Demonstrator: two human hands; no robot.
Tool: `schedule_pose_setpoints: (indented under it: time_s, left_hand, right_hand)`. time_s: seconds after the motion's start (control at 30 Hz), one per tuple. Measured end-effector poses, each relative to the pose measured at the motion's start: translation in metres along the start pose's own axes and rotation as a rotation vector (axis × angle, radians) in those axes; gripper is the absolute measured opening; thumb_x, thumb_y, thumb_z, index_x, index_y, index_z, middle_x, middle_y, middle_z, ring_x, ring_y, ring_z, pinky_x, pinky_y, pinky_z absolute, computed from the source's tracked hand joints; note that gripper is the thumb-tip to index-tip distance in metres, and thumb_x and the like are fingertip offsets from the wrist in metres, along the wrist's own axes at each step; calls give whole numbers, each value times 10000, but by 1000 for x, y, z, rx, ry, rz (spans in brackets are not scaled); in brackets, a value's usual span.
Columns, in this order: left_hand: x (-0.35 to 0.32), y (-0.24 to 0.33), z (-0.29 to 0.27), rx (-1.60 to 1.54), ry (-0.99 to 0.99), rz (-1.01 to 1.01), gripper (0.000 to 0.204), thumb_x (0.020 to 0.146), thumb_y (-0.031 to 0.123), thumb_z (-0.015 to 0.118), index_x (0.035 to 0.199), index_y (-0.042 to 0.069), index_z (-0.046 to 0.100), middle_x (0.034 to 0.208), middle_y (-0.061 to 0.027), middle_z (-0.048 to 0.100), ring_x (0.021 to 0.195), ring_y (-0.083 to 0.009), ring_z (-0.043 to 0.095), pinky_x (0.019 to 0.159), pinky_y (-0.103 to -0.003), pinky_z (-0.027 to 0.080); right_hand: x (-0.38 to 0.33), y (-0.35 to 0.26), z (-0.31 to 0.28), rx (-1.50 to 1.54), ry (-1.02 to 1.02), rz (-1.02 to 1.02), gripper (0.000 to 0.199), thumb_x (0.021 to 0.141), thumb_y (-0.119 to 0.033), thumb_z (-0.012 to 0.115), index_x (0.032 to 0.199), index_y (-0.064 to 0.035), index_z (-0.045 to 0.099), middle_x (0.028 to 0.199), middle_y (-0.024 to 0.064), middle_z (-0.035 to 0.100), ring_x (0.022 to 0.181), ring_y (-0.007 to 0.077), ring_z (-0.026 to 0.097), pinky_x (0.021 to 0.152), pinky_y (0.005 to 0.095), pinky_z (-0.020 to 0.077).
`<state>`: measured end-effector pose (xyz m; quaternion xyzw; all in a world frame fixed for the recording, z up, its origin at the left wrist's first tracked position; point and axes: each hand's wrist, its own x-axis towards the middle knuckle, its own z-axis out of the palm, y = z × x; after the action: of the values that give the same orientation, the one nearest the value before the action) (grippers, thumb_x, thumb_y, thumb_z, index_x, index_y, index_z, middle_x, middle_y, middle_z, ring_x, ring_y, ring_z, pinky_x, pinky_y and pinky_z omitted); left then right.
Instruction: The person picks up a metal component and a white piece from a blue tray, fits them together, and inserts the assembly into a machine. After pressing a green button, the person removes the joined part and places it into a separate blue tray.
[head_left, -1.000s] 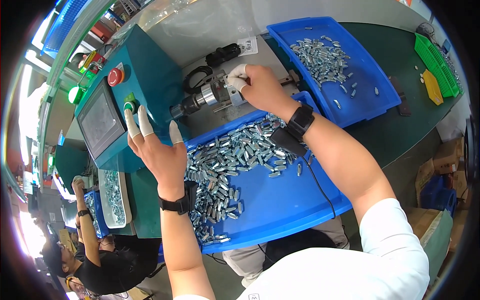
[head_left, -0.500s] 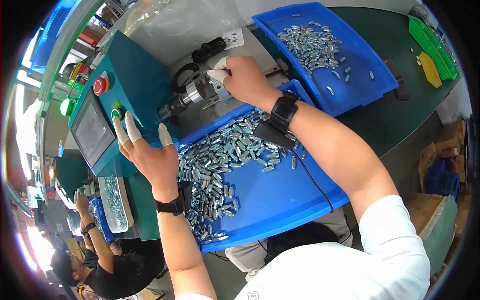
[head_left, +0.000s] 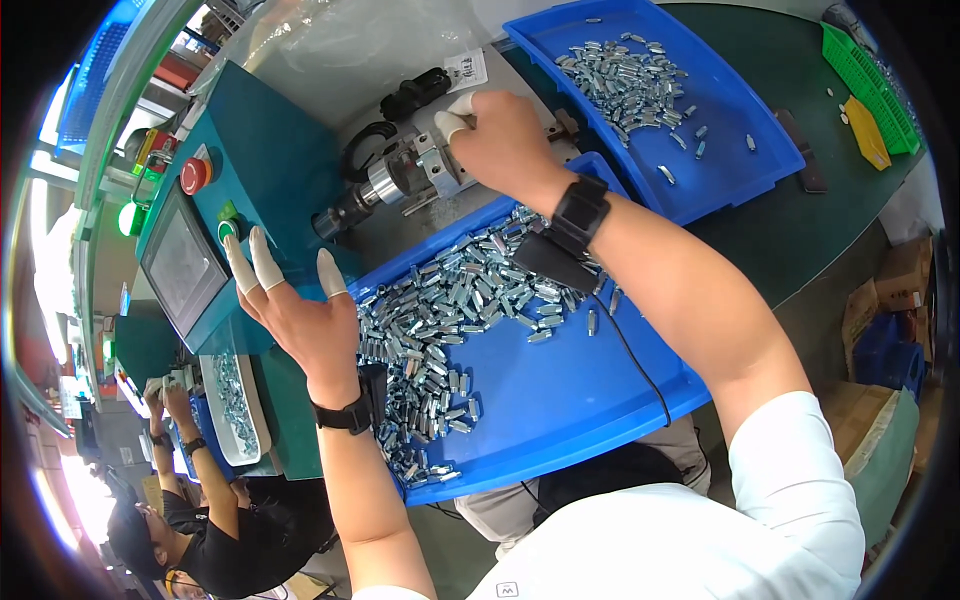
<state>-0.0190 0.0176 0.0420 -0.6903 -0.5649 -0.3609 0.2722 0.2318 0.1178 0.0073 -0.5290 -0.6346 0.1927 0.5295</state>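
Observation:
My left hand [head_left: 305, 320] has its fingers spread, with white finger cots on their tips. One fingertip is at the green push button [head_left: 229, 230] on the teal machine box [head_left: 275, 150]. My right hand [head_left: 505, 140], also in finger cots, is closed with the fingertips together, above the metal clamp block [head_left: 437, 170] of the machine. What it may pinch is hidden. Left of the block sits a round steel chuck [head_left: 385, 183] on a dark spindle [head_left: 345, 213]. Below my hands, a blue tray [head_left: 560, 390] holds many small shiny metal hex pieces [head_left: 465, 290].
A second blue tray [head_left: 740, 185] with metal pieces stands at the back right. Beyond it are a green basket [head_left: 870, 85] and a yellow scoop-like piece [head_left: 867, 132]. A red stop button [head_left: 195, 176] and screen [head_left: 183, 262] are on the box. A co-worker [head_left: 230, 520] sits at lower left.
My right hand has moved slightly right and up, away from the chuck, showing more of the clamp block. My left hand stays by the green button. The co-worker's hands have shifted.

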Motion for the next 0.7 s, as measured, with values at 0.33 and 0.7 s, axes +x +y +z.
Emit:
schedule_pose_setpoints:
  time_s: [0.33, 0.7]
  left_hand:
    - [-2, -4, 4, -60, 0, 61, 619, 889, 106, 756, 1471, 29, 561, 1574, -209, 520, 1503, -457, 375, 1266, -533, 281]
    - [-4, -4, 5, -42, 2, 56, 532, 891, 117, 755, 1403, 52, 626, 1575, -208, 521, 1508, -470, 362, 1259, -554, 280]
  right_hand:
    - [-18, 0, -7, 52, -254, -105, 219, 955, -102, 661, 1075, 20, 797, 762, 204, 725, 616, 226, 639, 597, 379, 486]
    - [-17, 2, 0, 264, -449, 50, 322, 976, -14, 572, 1239, 55, 745, 791, 100, 732, 699, 135, 636, 640, 320, 506]
